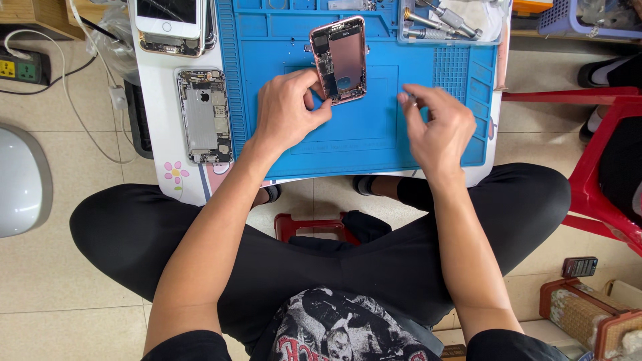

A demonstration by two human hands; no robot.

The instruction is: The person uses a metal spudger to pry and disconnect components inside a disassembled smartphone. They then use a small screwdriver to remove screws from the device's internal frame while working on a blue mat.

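A: What is the left hand (289, 110) doing?

B: It grips the lower edge of an opened, rose-gold phone housing (340, 60) with its circuit boards showing; thumb and fingers pinch that near corner. The housing lies flat on a blue silicone repair mat (374, 134).

A: And the right hand (438, 127)?

B: It hovers over the mat just right of the housing, apart from it, forefinger and thumb pressed together on something tiny and pale. I cannot tell what it is.

A: Further out?

B: The mat covers a small white bench (157, 87). Left of the mat lies a second opened, silver phone housing (204, 117), and beyond it a white phone with a dark screen (168, 17). At the mat's far right corner, metal screwdrivers (441, 20) sit in a clear tray. A red plastic stool (595, 160) stands on the right.
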